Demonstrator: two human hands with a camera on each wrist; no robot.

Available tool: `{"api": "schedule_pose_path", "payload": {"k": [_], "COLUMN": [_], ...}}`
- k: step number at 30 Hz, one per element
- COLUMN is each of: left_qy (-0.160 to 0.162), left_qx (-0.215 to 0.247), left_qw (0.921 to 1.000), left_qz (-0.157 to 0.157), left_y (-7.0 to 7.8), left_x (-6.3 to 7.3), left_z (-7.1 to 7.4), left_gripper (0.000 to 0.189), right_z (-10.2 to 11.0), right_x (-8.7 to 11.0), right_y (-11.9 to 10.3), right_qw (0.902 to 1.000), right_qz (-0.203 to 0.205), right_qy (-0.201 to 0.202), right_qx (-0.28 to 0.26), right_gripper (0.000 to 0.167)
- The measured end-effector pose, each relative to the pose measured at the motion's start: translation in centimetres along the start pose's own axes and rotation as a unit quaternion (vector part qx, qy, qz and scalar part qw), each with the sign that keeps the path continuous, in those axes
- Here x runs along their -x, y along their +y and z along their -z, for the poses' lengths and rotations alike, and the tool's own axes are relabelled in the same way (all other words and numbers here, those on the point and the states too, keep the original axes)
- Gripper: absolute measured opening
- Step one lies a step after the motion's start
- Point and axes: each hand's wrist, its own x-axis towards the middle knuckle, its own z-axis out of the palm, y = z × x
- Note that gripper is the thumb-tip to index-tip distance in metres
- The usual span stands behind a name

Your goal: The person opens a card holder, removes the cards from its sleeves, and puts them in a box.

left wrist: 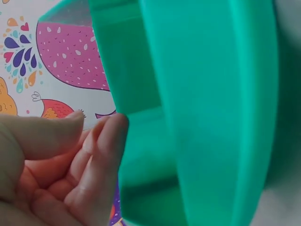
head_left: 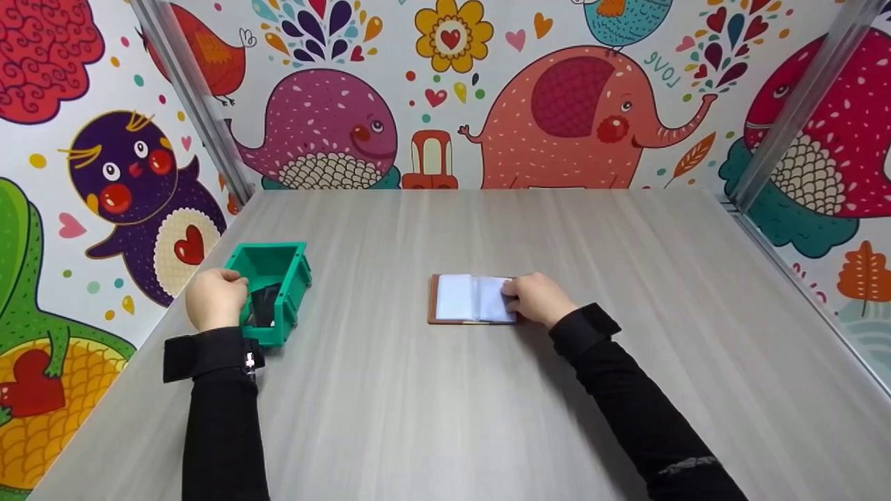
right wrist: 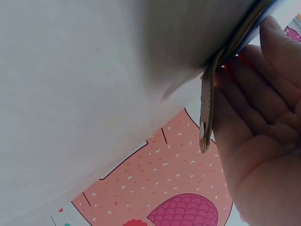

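An open card holder [head_left: 456, 298] with a brown cover and clear plastic sleeves lies in the middle of the table. My right hand [head_left: 539, 299] grips its right edge, thumb on the sleeve and fingers at the cover. In the right wrist view a brown strap [right wrist: 207, 110] with a snap sticks out beside the fingers of that hand [right wrist: 263, 108]. At the left stands a green plastic bin [head_left: 289, 306] with dark flat items [head_left: 264, 305] inside. My left hand [head_left: 217, 299] is over its left rim, fingers loosely bent; nothing shows between thumb and fingertips in the left wrist view [left wrist: 70, 165].
The pale wood-grain table [head_left: 390, 410] reaches back to a wall [head_left: 445, 90] printed with cartoon animals. Metal posts [head_left: 202, 104] stand at the back corners, and a printed panel [head_left: 49, 160] borders the left side.
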Motion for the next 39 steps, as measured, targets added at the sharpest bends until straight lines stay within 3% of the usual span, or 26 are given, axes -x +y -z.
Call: {"api": "schedule_pose_path", "payload": {"k": [11,21,31,39], "left_qy": [0.045,0.08,0.077,0.024], "left_qx": [0.033,0.078,0.1,0.093], "left_qw": [0.9976,0.9881,0.9736,0.9673], "left_qz": [-0.041,-0.106,-0.19,-0.235], "left_y": [1.2,4.8,8.3,11.0], "left_x": [0.9,3.3,4.9,6.5], "left_z": [0.1,-0.8,-3.9,-7.4], "left_gripper": [0.027,0.024,0.02,0.02], "right_z": [-0.1,0.0,0.2,0.2], "right_x": [0.1,0.1,0.0,0.0], "right_y": [0.1,0.1,-0.1,-0.1], "right_qw": [1.0,0.9999,0.9999,0.9999], "right_qz": [0.003,0.001,-0.003,-0.001], "right_qy": [-0.003,-0.005,-0.014,-0.016], "right_qx": [0.001,0.011,0.003,0.005], "right_gripper": [0.035,0.032,0.031,0.028]}}
